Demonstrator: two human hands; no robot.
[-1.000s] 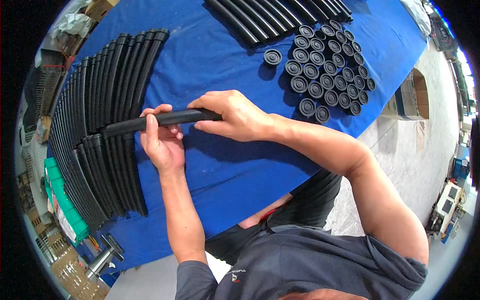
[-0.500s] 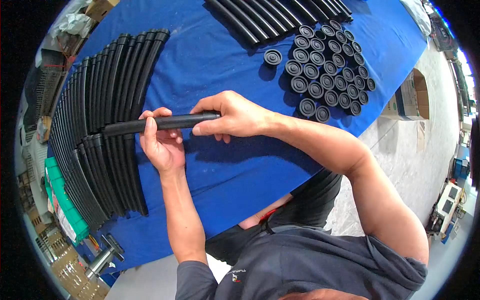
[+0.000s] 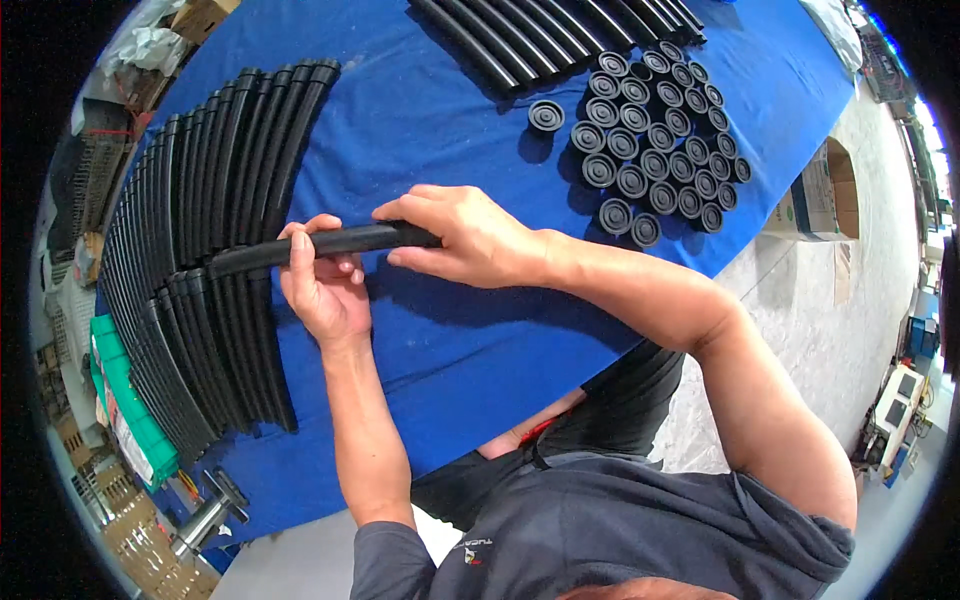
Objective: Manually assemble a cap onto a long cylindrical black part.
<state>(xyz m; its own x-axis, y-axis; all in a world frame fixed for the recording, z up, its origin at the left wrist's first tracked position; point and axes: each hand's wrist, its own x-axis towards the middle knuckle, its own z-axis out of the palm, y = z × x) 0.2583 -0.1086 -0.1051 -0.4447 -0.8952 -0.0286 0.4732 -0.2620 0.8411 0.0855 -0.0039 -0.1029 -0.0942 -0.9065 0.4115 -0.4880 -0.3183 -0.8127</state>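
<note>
The work looks partway through, with a single piece in hand. That piece is a slim, gently curved black tube, apparently plastic [image 3: 350,240], held toward 10 o'clock of the view's centre. Its left end points to 9 o'clock, over the place where 2 rows meet; I cannot tell if it touches them.

The bare left hand [image 3: 330,295] is loosely curled around the tube's middle, the thumb crossing the near side and the fingers bent behind and below. The bare right hand [image 3: 475,235] is closed over the 3 o'clock end, fingers above and thumb below. It hides that tip, so whether an end piece is fully seated there cannot be told.

As far as the layout shows, what seems done lies between 8 and 10 o'clock: an upper row of black curved tubes with collared ends [image 3: 230,160] and a lower row of similar black tubes [image 3: 240,350], both packed side by side.

What seems left lies toward 12 and 1 o'clock: a bank of plain, glossy black tubes [image 3: 487,55], then a cluster of round, ring-faced black caps [image 3: 655,164] near 2 o'clock, with 1 separate black cap [image 3: 546,116] beside it. All rest on a blue cloth table cover [image 3: 380,120].
</note>
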